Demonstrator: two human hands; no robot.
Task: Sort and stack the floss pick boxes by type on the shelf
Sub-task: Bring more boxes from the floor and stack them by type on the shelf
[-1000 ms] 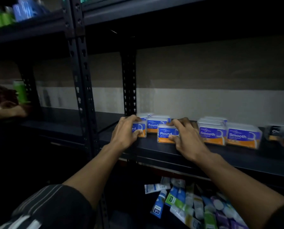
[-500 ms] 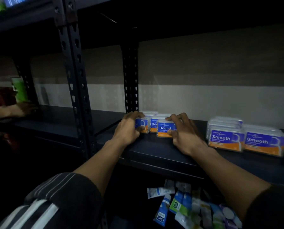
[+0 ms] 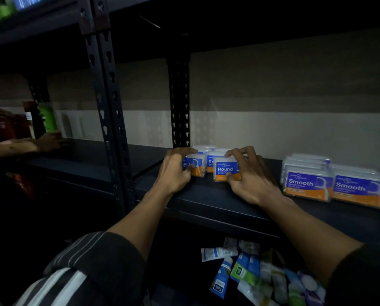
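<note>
Nearest, we see loose tubes [image 3: 239,272] lying below. On the dark shelf [image 3: 206,199] above them, our left hand [image 3: 175,171] curls round the left Round box [image 3: 194,167]. Our right hand [image 3: 248,177] pinches the front Round box [image 3: 224,171] just beside it. The Smooth boxes [image 3: 306,184] stand apart, further right.

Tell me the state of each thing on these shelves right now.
Left hand: grips the leftmost blue-and-orange Round box.
Right hand: grips the front blue-and-orange Round box, upright on the dark metal shelf.
Blue-and-orange Smooth boxes: upright, grouped, untouched, apart from the Round boxes.
Assorted plastic tubes: lying jumbled below.
</note>
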